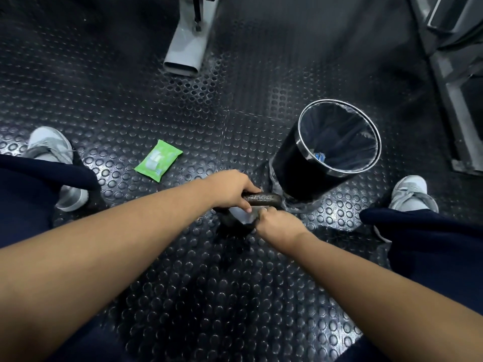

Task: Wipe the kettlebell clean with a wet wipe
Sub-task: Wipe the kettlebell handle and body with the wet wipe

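A dark kettlebell [264,198] stands on the studded rubber floor between my feet, its body mostly hidden under my hands. My left hand [231,190] grips the left part of its handle from above. My right hand [274,223] holds a white wet wipe [241,214] against the kettlebell just below the handle. A green pack of wet wipes [158,160] lies on the floor to the left, beyond my left hand.
A black round bin [311,163] with a clear liner stands right behind the kettlebell, to the right. A grey machine foot [185,52] lies at the top centre and a metal frame [454,74] at the top right. My shoes [49,147] flank the spot.
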{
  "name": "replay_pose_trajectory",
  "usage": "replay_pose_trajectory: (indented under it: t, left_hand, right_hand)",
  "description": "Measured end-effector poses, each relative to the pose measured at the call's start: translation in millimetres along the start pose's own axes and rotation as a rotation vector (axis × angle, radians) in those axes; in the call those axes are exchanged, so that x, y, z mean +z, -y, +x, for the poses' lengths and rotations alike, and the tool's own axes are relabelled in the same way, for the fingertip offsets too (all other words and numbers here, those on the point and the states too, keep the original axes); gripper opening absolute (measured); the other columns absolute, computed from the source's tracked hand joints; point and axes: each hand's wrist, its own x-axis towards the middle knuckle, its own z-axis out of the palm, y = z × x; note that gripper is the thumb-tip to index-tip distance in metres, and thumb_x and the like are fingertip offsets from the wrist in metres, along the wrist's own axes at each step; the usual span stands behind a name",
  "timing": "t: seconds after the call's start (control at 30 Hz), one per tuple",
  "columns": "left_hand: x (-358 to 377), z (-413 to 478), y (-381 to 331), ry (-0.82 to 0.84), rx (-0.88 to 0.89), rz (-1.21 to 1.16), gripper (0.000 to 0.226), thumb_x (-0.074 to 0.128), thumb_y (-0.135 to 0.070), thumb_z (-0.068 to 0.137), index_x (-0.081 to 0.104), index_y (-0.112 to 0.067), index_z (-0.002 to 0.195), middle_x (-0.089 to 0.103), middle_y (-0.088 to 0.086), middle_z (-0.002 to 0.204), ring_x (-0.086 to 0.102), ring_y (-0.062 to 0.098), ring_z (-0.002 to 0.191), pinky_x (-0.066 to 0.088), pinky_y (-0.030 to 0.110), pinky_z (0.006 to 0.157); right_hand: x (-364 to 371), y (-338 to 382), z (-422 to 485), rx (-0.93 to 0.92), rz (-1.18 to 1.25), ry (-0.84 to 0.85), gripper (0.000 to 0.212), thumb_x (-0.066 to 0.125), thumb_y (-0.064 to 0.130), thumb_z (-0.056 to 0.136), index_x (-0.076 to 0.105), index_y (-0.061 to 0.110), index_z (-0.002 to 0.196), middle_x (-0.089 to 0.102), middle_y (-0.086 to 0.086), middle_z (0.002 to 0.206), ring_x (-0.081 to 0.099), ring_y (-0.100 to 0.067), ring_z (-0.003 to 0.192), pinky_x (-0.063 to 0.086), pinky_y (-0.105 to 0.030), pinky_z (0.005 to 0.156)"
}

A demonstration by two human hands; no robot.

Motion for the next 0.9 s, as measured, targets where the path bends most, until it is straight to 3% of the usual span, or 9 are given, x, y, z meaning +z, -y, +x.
replay_pose_trajectory:
  t: [0.2,0.3,0.4,0.47,0.57,0.63,0.7,0.8,0.9]
  left_hand:
    - [-0.4,1.1,0.4,-0.004,-0.001,0.005,0.065,0.079,-0.048,0.085,0.056,-0.041,0.145,0.067,-0.015,0.133,0.063,0.014,0.117,0.05,0.03,0.094]
    - [-1.1,0.5,-0.3,0.006,-0.008,-0.012,0.063,0.08,-0.047,0.085,0.057,-0.042,0.144,0.07,-0.015,0.128,0.064,0.013,0.109,0.051,0.032,0.092]
    - [-2.7,0.3,-1.6,0.013,-0.009,0.002,0.062,0.079,-0.047,0.086,0.057,-0.044,0.143,0.071,-0.015,0.111,0.058,0.012,0.091,0.046,0.029,0.079]
    - [-3.5,-0.4,-2.4,0.017,-0.014,0.002,0.061,0.078,-0.047,0.087,0.056,-0.045,0.144,0.071,-0.014,0.11,0.057,0.012,0.089,0.044,0.029,0.078]
    - [-4.1,-1.0,-2.0,0.022,-0.003,-0.003,0.059,0.078,-0.047,0.087,0.058,-0.045,0.142,0.074,-0.013,0.115,0.063,0.013,0.095,0.05,0.031,0.084]
    - [-3.5,-1.2,-1.1,0.011,0.008,0.007,0.058,0.078,-0.047,0.087,0.059,-0.047,0.141,0.075,-0.014,0.111,0.063,0.013,0.094,0.05,0.03,0.084]
    - [-2.4,-0.8,-0.5,0.004,0.012,0.002,0.058,0.078,-0.048,0.086,0.059,-0.047,0.141,0.074,-0.014,0.11,0.062,0.012,0.092,0.05,0.03,0.083]
    - [-0.8,1.1,1.8,0.001,0.012,-0.002,0.057,0.079,-0.048,0.085,0.061,-0.046,0.139,0.074,-0.014,0.109,0.063,0.013,0.092,0.052,0.032,0.085]
    - [-1.9,1.0,0.8,0.007,0.012,-0.017,0.056,0.079,-0.047,0.085,0.062,-0.046,0.138,0.075,-0.013,0.107,0.064,0.014,0.094,0.049,0.03,0.082]
  right_hand:
    - [0.9,-7.1,-4.4,-0.167,-0.014,-0.003,0.039,0.048,-0.008,0.095,0.055,-0.009,0.134,0.036,-0.027,0.149,0.067,-0.036,0.096,0.053,-0.042,0.064]
    - [17.5,-5.2,1.1,-0.135,-0.052,-0.068,0.053,0.044,-0.008,0.097,0.034,-0.014,0.149,0.043,-0.031,0.146,0.064,-0.039,0.107,0.055,-0.043,0.081]
    - [25.5,1.0,8.9,-0.023,-0.108,-0.022,0.051,0.041,0.003,0.103,0.031,-0.009,0.152,0.043,-0.029,0.147,0.058,-0.039,0.117,0.053,-0.047,0.094]
    - [28.3,0.8,13.8,0.083,-0.103,0.049,0.053,0.043,0.008,0.104,0.03,-0.002,0.155,0.04,-0.023,0.15,0.06,-0.037,0.113,0.057,-0.047,0.085]
    - [26.9,0.4,18.4,0.178,-0.119,0.176,0.067,0.049,0.007,0.097,0.023,0.005,0.158,0.035,-0.017,0.149,0.068,-0.035,0.091,0.057,-0.039,0.054]
    - [21.5,8.1,19.9,0.196,-0.217,0.24,0.071,0.044,0.003,0.091,0.021,0.0,0.158,0.022,-0.026,0.158,0.067,-0.034,0.072,0.054,-0.034,0.048]
    - [8.5,20.2,16.3,0.204,-0.269,0.276,0.068,0.042,0.005,0.091,0.023,-0.003,0.157,0.011,-0.03,0.162,0.064,-0.031,0.069,0.056,-0.033,0.05]
    - [1.8,24.7,22.2,0.249,-0.267,0.269,0.056,0.048,0.004,0.096,0.035,-0.005,0.149,0.034,-0.024,0.142,0.059,-0.028,0.083,0.061,-0.04,0.058]
    - [3.7,26.4,22.9,0.348,-0.319,0.337,0.049,0.05,-0.007,0.087,0.049,-0.007,0.136,0.035,-0.025,0.121,0.056,-0.042,0.083,0.058,-0.05,0.052]
